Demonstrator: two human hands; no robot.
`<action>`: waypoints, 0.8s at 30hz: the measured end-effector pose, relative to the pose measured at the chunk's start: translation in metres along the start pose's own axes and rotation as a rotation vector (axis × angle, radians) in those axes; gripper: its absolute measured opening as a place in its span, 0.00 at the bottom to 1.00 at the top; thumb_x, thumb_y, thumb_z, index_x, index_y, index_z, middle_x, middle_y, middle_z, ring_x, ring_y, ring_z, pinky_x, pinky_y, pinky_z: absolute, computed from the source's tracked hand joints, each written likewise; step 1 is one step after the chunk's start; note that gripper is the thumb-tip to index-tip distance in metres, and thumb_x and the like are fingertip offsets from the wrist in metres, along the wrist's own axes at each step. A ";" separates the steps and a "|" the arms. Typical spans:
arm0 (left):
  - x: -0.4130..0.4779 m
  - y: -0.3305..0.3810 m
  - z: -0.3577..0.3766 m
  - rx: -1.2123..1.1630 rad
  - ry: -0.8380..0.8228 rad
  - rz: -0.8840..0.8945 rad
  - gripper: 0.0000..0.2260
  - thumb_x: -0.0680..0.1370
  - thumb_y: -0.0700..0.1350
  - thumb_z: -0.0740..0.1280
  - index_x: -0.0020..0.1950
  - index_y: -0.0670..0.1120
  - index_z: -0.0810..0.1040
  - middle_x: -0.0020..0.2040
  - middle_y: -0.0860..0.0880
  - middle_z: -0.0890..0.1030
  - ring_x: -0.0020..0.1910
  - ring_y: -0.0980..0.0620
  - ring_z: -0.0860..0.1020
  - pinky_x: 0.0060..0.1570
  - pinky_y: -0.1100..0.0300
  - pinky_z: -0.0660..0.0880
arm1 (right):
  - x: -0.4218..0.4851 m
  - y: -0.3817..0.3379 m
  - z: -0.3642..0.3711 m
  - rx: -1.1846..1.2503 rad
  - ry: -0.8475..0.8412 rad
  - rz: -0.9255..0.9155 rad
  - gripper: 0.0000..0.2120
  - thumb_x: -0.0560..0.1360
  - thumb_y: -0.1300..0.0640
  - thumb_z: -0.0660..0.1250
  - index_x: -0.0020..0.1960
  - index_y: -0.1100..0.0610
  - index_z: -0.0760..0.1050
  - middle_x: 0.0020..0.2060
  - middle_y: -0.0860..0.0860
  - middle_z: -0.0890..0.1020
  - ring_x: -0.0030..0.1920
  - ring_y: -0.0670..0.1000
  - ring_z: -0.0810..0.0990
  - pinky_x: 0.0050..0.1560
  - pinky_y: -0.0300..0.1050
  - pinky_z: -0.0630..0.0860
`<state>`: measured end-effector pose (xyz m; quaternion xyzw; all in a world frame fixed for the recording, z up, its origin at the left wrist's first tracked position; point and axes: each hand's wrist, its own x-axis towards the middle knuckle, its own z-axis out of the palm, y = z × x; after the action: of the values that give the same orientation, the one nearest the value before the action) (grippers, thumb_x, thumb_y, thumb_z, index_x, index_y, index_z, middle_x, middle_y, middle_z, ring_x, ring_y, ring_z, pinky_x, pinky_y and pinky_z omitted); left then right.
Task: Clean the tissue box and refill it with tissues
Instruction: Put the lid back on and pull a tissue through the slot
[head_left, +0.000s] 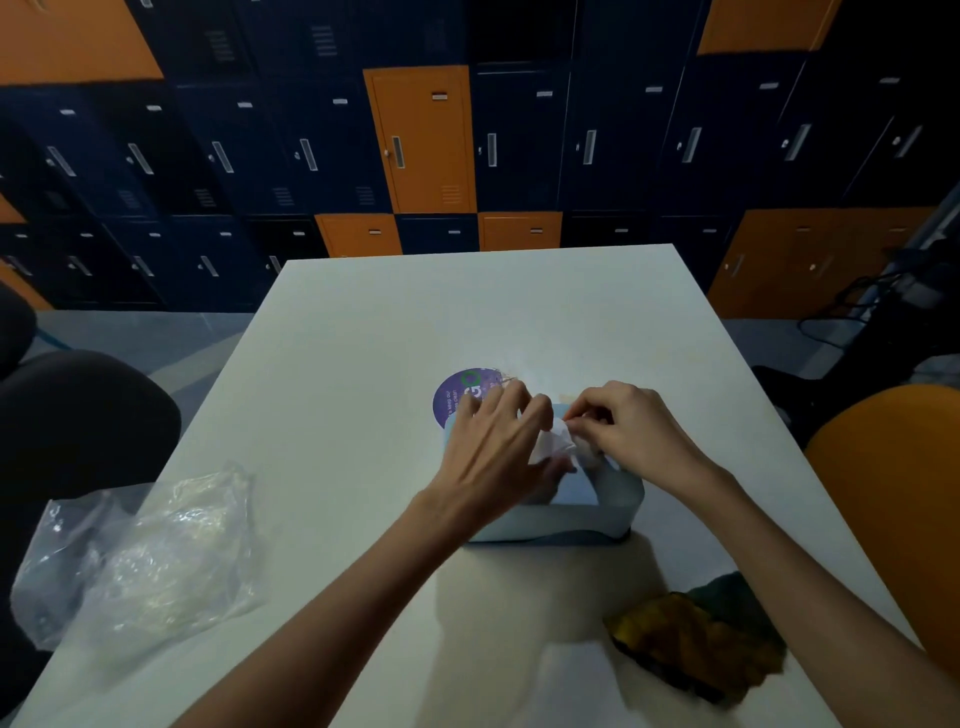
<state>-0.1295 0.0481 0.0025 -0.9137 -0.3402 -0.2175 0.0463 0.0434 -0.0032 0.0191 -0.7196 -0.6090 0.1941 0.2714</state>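
The pale blue box (571, 519) sits on the white bench (363, 338), a little right of centre and toward the near side, with its top open. A crumpled white tissue (553, 441) stands up out of the opening. Both hands meet over it. The left hand (493, 436) reaches across the box's left end, its fingers curled and gripping the tissue's left side. The right hand (634, 431) pinches the tissue's right side between thumb and fingertips.

Just behind the box, partly hidden by the left hand, a round purple sticker (462, 395) lies flat on the bench. A yellow and dark green cloth (701, 644) lies near the box's front right. A crinkled clear bag (145, 551) hangs over the bench's left edge, well apart from the box. Blue and orange lockers (421, 140) fill the background.
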 end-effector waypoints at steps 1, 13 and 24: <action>0.001 0.001 0.002 0.031 -0.001 -0.006 0.17 0.65 0.58 0.75 0.43 0.48 0.76 0.40 0.49 0.76 0.35 0.46 0.74 0.38 0.55 0.68 | 0.000 -0.001 -0.001 -0.003 0.002 0.005 0.06 0.76 0.59 0.68 0.49 0.53 0.82 0.41 0.49 0.80 0.41 0.44 0.77 0.45 0.37 0.75; 0.025 -0.013 -0.022 -0.454 -0.279 -0.261 0.15 0.77 0.57 0.65 0.34 0.53 0.68 0.30 0.55 0.73 0.33 0.53 0.73 0.40 0.53 0.70 | -0.024 -0.025 0.023 -0.281 0.044 -0.018 0.19 0.74 0.46 0.67 0.59 0.54 0.69 0.51 0.52 0.74 0.49 0.53 0.76 0.51 0.47 0.76; -0.006 -0.023 -0.027 -0.133 -0.240 -0.143 0.06 0.77 0.49 0.63 0.52 0.53 0.76 0.50 0.54 0.81 0.48 0.51 0.79 0.47 0.57 0.67 | -0.018 -0.009 0.001 -0.340 -0.084 0.044 0.11 0.77 0.53 0.65 0.58 0.50 0.81 0.48 0.52 0.70 0.51 0.53 0.73 0.54 0.48 0.76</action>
<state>-0.1583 0.0559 0.0225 -0.9076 -0.3923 -0.1316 -0.0707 0.0327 -0.0201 0.0229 -0.7595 -0.6279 0.1243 0.1159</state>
